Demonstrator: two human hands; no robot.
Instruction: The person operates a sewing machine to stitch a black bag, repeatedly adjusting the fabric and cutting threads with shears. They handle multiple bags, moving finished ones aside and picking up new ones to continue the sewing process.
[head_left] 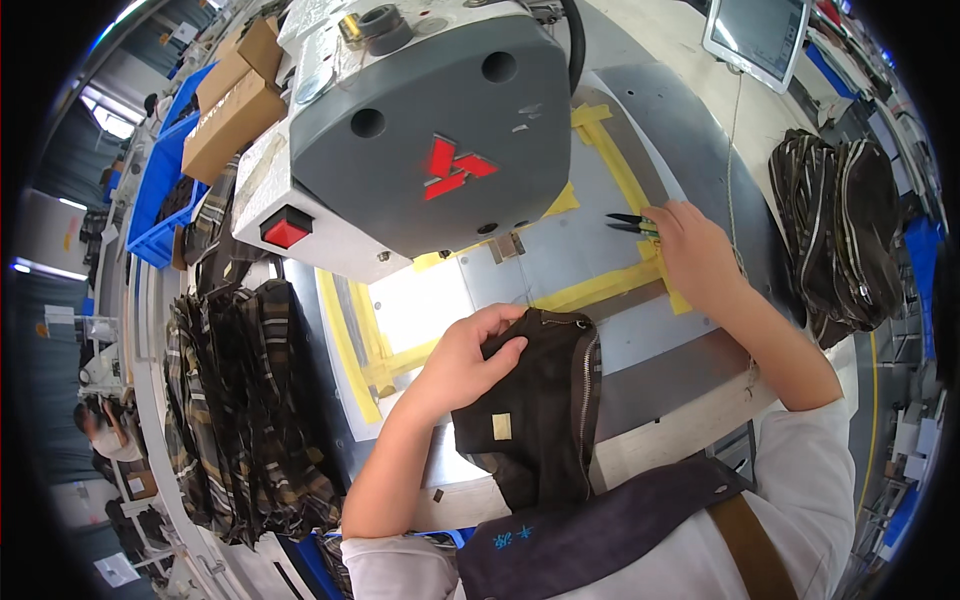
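Note:
My left hand (472,358) is closed on the top edge of a dark brown garment piece (530,400), thumb on top. A metal zipper (586,385) runs down the right side of this piece, and a small pale label (502,427) sits on its front. The piece hangs over the near edge of the machine table towards my lap. Off to the right, my right hand (690,250) grips a pair of thread snips (632,224) with dark blades pointing left and green on the handle. They are held over the yellow-taped plate, apart from the cloth.
A grey sewing machine head (430,130) with a red switch (286,228) overhangs the metal work plate (560,260). Plaid garment pieces (245,410) hang at the left; dark bundled pieces (838,225) lie at the right. Behind are cardboard boxes (235,110), a blue crate (160,225) and a tablet (757,38).

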